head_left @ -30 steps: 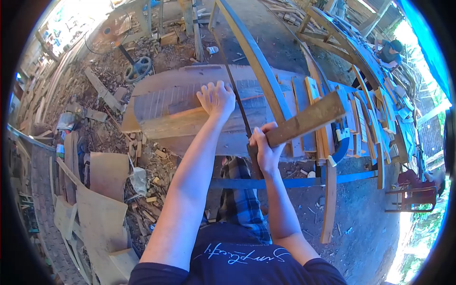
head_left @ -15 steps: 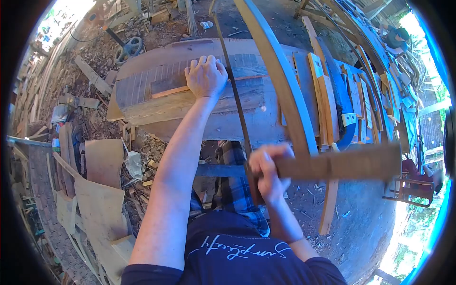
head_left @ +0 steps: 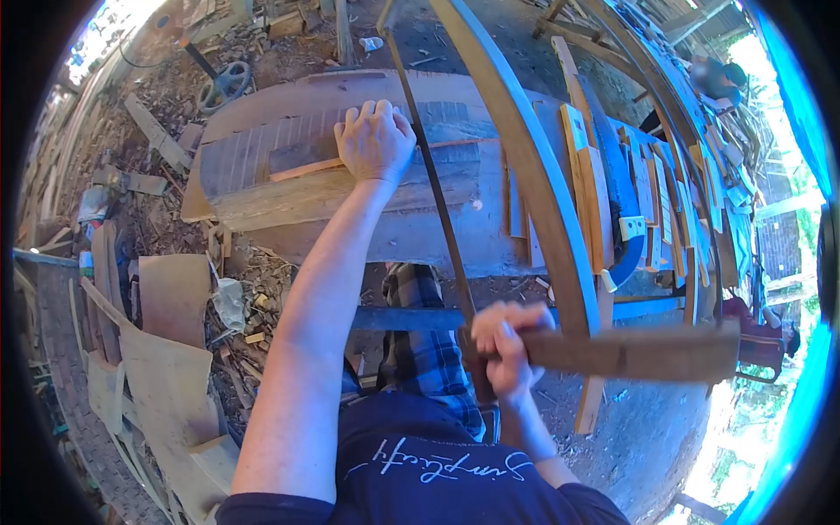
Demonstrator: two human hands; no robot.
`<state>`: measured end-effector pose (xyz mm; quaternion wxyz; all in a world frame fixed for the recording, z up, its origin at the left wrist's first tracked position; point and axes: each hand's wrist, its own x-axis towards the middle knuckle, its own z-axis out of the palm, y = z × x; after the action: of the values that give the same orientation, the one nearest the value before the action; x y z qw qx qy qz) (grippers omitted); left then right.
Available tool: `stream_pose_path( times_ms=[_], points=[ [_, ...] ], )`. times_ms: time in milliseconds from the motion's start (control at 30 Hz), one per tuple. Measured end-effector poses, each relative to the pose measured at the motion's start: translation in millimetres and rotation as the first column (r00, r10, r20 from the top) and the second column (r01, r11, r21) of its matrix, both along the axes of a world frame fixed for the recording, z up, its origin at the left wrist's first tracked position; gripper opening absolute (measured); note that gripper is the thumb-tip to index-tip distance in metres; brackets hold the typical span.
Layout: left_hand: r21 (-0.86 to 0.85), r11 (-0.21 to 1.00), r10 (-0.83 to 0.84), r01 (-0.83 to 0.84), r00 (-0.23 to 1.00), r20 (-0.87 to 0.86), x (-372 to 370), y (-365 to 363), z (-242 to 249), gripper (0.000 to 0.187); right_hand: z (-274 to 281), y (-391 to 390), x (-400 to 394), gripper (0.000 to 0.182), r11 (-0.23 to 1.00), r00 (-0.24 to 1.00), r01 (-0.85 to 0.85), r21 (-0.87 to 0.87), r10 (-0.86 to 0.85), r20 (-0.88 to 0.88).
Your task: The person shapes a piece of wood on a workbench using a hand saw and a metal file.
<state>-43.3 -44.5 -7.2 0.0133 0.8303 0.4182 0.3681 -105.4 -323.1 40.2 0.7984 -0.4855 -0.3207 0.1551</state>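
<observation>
Wooden saw (head_left: 538, 171), right hand (head_left: 511, 347) clenched, left arm (head_left: 325, 271) outstretched

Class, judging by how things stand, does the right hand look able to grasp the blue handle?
Probably not: the right hand is gripping the frame saw, and its beam crosses between hand and blue handle in this view.

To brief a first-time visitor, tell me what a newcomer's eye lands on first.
Likely the big wooden-framed saw slanting through the centre, its near end gripped by the right hand. Then the left hand, on the timber left of the blade. At right, a curved blue handle beside planks.
</observation>
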Motion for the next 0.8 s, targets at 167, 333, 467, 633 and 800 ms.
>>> stream_pose_path(
  times_ms=[167,333,467,633,800],
  points=[
    [0.012,1.0,0.021,-0.021,1.0,-0.012,0.6,0.9,3.2,0.018,-1.2,85.5,56.2,0.01,0.989,0.993,0.071,-0.129,-0.082,-0.088],
    [0.03,0.997,0.077,-0.077,0.997,0.022,6.7,1.2,4.8,0.01,1.9,43.8,27.4,0.013,0.969,0.994,0.088,-0.232,-0.102,-0.046],
    [0.01,1.0,0.0,0.0,1.0,-0.001,2.6,0.5,3.0,0.01,2.6,-9.2,2.8,0.011,0.996,0.999,-0.017,-0.092,0.014,-0.036],
    [0.025,0.999,-0.033,0.032,0.999,0.007,0.7,1.0,2.0,0.013,1.1,64.5,39.7,0.01,0.987,0.992,0.065,-0.146,-0.08,-0.097],
    [-0.011,0.997,0.071,-0.072,0.996,-0.057,6.2,-0.9,4.4,0.015,6.3,89.4,60.5,0.013,0.98,0.994,0.067,-0.185,-0.081,-0.067]
  ],
)
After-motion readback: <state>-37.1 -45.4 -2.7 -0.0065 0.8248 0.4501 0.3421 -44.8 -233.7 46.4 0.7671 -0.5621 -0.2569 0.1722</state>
